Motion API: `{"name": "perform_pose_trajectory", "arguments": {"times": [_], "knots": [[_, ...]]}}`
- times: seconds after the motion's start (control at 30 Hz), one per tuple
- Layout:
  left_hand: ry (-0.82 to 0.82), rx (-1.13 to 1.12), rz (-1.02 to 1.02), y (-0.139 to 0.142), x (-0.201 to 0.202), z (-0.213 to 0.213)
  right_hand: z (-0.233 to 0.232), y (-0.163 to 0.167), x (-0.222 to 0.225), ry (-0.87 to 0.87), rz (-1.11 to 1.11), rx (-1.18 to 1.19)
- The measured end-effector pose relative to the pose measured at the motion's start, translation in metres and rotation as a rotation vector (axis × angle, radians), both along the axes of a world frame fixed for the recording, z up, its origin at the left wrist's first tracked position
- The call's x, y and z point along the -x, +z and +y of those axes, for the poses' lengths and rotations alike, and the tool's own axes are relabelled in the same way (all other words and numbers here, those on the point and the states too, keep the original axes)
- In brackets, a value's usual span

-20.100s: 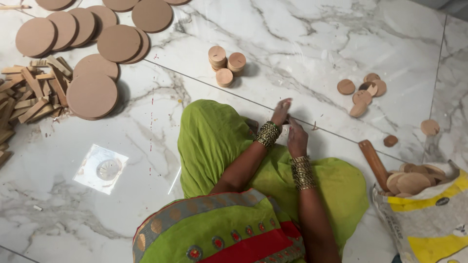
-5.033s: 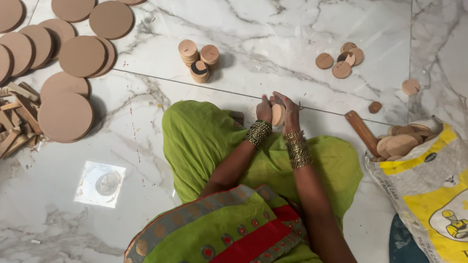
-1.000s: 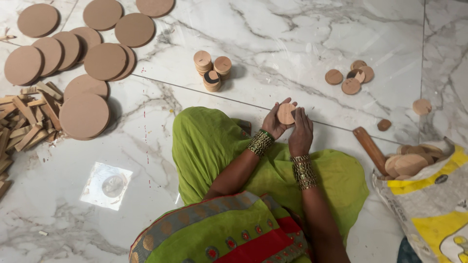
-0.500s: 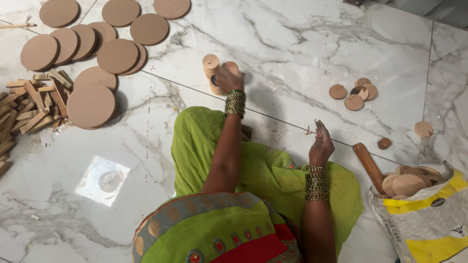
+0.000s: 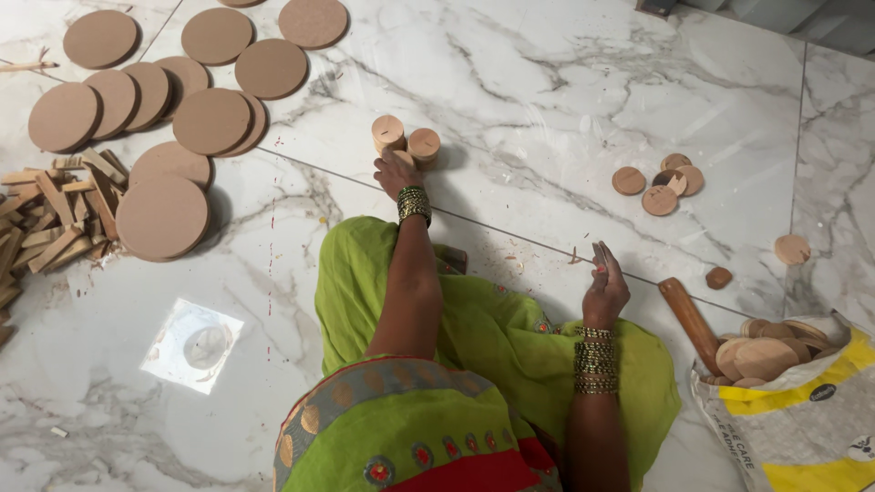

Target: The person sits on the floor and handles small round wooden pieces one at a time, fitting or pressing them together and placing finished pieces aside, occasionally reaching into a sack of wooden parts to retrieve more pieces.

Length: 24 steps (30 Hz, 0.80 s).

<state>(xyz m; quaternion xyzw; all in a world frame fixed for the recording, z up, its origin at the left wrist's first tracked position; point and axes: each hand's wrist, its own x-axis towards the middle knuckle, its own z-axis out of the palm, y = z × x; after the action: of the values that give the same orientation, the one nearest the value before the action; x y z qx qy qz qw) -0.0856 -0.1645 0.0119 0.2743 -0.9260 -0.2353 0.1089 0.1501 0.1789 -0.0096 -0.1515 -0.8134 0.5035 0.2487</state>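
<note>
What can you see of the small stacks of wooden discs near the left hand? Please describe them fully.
The small stacks of wooden discs are short round columns of light brown wood with flat, pale tops. Two tops show clearly; a third stack is partly hidden by the left hand, whose fingers rest on it. They stand upright, close together, on the white marble floor, beside a tile joint.

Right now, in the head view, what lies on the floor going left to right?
Pile of wooden sticks → large brown discs → stacks of small wooden rounds by the left hand → right hand → cluster of small discs → wooden roller → sack of discs.
</note>
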Motion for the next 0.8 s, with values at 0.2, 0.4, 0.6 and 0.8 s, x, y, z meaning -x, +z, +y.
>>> {"name": "perform_pose_trajectory", "arguments": {"times": [0.2,0.4,0.6,0.8], "knots": [[0.041,-0.108,0.006,-0.013,0.008,-0.001,0.001,-0.006,0.004,0.010,-0.012,0.009],[0.218,0.351,0.276,-0.016,0.009,0.016,0.019,0.010,0.001,-0.017,0.037,-0.059],[-0.624,0.396,0.108,-0.032,-0.004,0.126,0.089,0.014,-0.012,-0.160,0.104,0.135],[-1.235,0.294,-0.141,-0.059,-0.033,0.277,0.129,-0.023,-0.013,-0.108,0.156,0.700]]}}
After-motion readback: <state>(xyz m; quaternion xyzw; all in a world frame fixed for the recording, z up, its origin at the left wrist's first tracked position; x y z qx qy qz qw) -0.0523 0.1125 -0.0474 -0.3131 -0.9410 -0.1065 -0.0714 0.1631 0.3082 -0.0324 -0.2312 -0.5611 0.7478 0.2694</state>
